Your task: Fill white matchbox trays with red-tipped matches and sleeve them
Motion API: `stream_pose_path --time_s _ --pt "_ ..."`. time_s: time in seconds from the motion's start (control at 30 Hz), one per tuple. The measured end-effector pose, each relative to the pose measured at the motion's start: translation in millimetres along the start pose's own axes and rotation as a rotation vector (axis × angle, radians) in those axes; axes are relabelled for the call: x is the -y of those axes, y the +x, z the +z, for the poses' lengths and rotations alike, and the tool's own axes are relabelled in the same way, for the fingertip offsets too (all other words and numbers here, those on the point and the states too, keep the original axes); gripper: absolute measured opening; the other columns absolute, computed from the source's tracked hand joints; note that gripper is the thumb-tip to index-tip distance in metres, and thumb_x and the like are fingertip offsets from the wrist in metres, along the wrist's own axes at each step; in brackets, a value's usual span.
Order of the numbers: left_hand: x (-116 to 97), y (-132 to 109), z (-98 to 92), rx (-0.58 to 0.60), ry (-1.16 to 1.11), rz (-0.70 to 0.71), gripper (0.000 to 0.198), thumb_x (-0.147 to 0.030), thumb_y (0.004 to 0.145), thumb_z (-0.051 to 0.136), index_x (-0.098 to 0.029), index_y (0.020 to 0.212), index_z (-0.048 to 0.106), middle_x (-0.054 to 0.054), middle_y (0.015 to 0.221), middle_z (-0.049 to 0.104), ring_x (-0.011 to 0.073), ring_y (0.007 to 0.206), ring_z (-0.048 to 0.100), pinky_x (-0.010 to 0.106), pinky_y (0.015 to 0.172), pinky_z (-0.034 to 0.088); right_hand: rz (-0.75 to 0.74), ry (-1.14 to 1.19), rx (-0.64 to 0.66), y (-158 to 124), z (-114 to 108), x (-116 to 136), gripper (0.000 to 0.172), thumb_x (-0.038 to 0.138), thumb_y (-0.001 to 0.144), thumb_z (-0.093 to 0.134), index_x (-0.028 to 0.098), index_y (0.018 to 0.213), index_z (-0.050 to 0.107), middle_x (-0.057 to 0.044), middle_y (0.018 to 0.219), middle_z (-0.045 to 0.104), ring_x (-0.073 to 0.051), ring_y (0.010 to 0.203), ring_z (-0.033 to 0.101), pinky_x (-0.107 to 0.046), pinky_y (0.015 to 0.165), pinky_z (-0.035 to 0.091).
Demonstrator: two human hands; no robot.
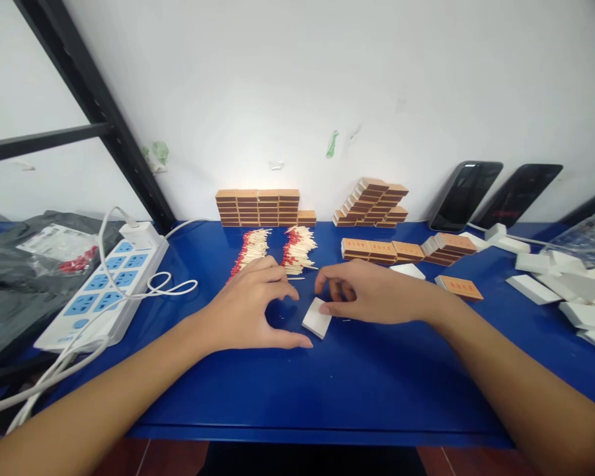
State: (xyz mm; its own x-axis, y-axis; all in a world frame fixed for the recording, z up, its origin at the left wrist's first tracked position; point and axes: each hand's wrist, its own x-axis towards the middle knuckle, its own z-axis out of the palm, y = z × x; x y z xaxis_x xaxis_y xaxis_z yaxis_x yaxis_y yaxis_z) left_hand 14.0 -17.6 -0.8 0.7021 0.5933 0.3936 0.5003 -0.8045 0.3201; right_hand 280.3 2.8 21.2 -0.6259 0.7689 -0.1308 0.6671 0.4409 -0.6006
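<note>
A small white matchbox tray (pixel 317 318) lies on the blue table between my hands, its smooth face up. My left hand (pixel 252 304) is open to its left, thumb and fingers spread, touching nothing that I can see. At the tray's upper right edge is my right hand (pixel 354 289). Its thumb tip overlaps the tray's corner, while the index finger curves above, apart from the thumb. Two piles of red-headed matches, a left pile (pixel 254 248) and a right pile (pixel 299 250), lie just beyond my left hand, which partly hides the left one.
Stacked matchboxes (pixel 258 208) stand by the wall, with a stepped stack (pixel 371 203) further right. More matchboxes (pixel 381 251) lie beyond my right hand. White trays (pixel 550 281) are heaped at right, near two phones (pixel 469 195). A power strip (pixel 104 284) with cables lies left.
</note>
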Motion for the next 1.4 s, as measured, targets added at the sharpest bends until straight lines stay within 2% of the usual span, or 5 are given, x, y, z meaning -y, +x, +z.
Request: stream_pose_path --time_s 0.17,0.3,0.43,0.7,1.4 --pt "3 0 1.5 0.015 0.071 -0.073 0.055 -0.069 0.078 0.087 -0.02 0.102 0.081 0.004 0.082 0.065 0.0231 0.085 0.057 0.039 0.077 0.047 -0.035 0.032 -0.155 10 27 6 0.008 0.019 0.094 0.063 0.022 0.1 0.067 0.003 0.072 0.066 -0.014 0.065 0.058 -0.027 0.062 0.039" --pt "9 0 -3.8 0.039 0.146 -0.103 0.029 -0.044 0.094 0.078 -0.019 0.107 0.082 0.004 0.085 0.064 0.0229 0.087 0.057 0.04 0.081 0.045 -0.059 0.106 -0.279 20 35 2 0.01 0.029 0.101 0.063 0.022 0.103 0.069 0.003 0.074 0.068 -0.013 0.065 0.058 -0.028 0.063 0.039" --pt "10 1 -16.0 0.051 0.152 -0.033 0.029 -0.049 0.09 0.08 -0.022 0.101 0.083 0.003 0.084 0.064 0.0227 0.088 0.057 0.041 0.086 0.045 -0.1 0.01 -0.374 31 34 -7 0.008 0.025 0.101 0.067 0.021 0.099 0.074 0.003 0.075 0.067 -0.013 0.067 0.056 -0.028 0.066 0.038" --pt "11 -1 -19.0 0.195 0.122 -0.066 0.035 -0.057 0.085 0.083 -0.025 0.099 0.083 0.003 0.088 0.067 0.0234 0.092 0.061 0.042 0.091 0.046 -0.08 -0.179 -0.372 47 41 -3 0.003 0.018 0.099 0.072 0.019 0.099 0.074 -0.001 0.087 0.066 -0.015 0.08 0.057 -0.029 0.072 0.037" --pt "18 0 -20.2 0.188 0.144 -0.061 0.04 -0.061 0.086 0.084 -0.022 0.097 0.084 0.002 0.084 0.066 0.0225 0.089 0.06 0.042 0.089 0.046 -0.084 -0.263 -0.385 49 47 -6 0.007 0.022 0.104 0.068 0.02 0.108 0.073 -0.002 0.092 0.065 -0.016 0.081 0.058 -0.028 0.069 0.036"
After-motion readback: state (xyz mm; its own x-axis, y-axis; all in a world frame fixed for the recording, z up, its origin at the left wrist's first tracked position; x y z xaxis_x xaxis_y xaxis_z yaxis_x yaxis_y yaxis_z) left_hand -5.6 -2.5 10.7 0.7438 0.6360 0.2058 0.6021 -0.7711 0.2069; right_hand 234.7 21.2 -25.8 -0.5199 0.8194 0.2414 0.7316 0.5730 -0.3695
